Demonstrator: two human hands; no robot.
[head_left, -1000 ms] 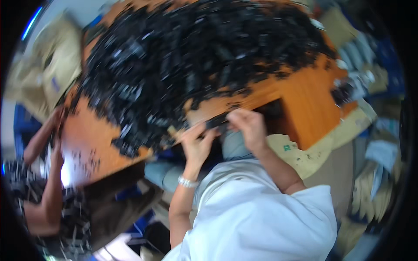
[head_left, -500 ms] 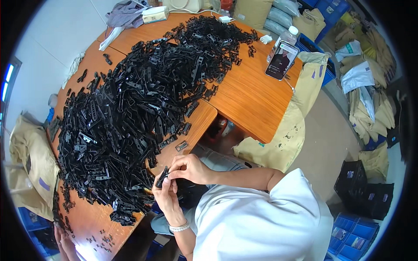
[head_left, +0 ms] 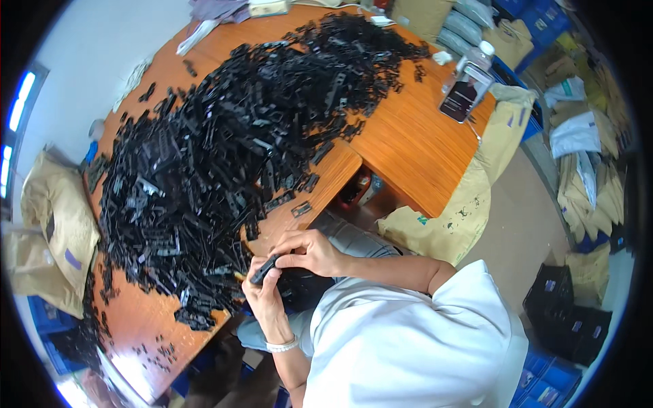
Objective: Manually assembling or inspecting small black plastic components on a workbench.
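The step in hand looks like two-handed handling of one black part, held up at the near edge of the table: the left hand's grip pinches it, the right hand pinches its upper end. The next move likely calls for small, steady finger work. The pile crowds the left; bare table opens rightward, toward the phone
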